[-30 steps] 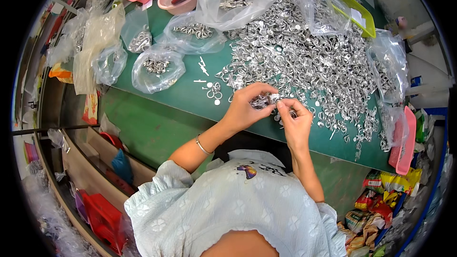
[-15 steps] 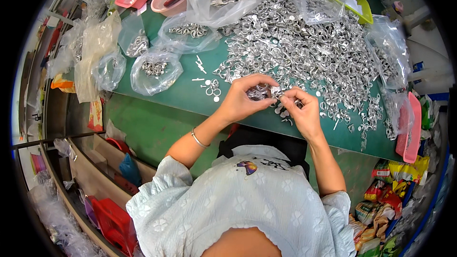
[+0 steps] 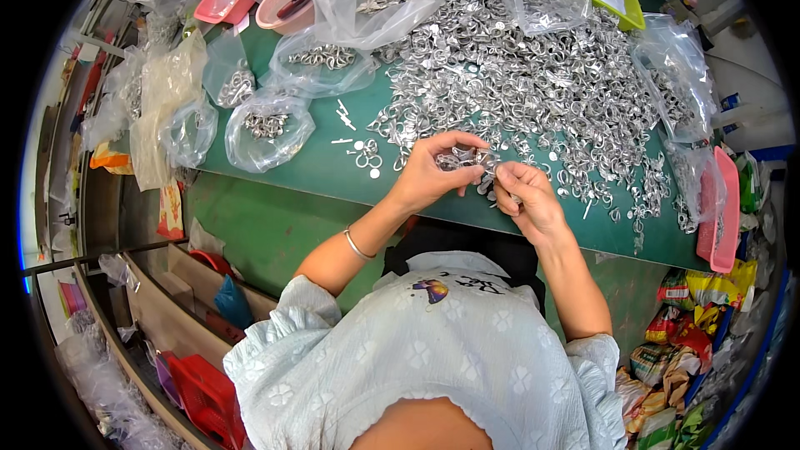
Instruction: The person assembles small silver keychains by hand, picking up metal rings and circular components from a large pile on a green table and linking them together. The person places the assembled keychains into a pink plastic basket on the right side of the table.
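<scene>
Metal rings (image 3: 533, 83) heaped across the upper centre, left hand (image 3: 427, 173) mid-frame curled around several, right hand (image 3: 532, 198) pinched just beside it, contents unclear.

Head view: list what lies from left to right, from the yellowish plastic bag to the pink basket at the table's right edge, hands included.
Yellowish plastic bag → round-mouthed clear bag of metal pieces → small cluster of loose rings → left hand → right hand → pink basket.
</scene>
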`<act>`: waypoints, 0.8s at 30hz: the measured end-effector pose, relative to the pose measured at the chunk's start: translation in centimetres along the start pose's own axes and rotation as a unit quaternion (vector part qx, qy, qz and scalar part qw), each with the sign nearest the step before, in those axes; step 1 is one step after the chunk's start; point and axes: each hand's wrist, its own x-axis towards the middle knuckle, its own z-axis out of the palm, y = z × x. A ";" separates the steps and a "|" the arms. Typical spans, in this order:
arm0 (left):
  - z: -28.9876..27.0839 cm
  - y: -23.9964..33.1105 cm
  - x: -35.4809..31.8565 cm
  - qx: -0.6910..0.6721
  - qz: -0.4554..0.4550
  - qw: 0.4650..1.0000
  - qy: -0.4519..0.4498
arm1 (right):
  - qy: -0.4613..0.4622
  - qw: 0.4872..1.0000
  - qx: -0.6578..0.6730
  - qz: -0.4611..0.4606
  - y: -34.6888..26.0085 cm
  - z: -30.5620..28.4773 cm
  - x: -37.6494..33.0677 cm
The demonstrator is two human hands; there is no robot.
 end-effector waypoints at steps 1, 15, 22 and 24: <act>0.0 -0.2 0.0 -0.005 -0.006 1.000 -0.004 | -0.009 1.000 -0.005 0.004 0.1 -0.3 0.1; -0.6 -2.1 -0.2 -0.141 -0.004 0.987 0.081 | 0.119 0.981 -0.143 -0.058 -1.4 0.8 -0.8; -0.8 -2.4 -0.4 -0.329 -0.111 0.938 0.017 | 0.213 0.834 -0.444 -0.249 -2.2 -2.6 2.3; -0.4 -2.8 -0.4 -0.380 -0.138 0.915 0.010 | 0.110 0.943 -0.274 -0.151 -2.2 -0.3 1.3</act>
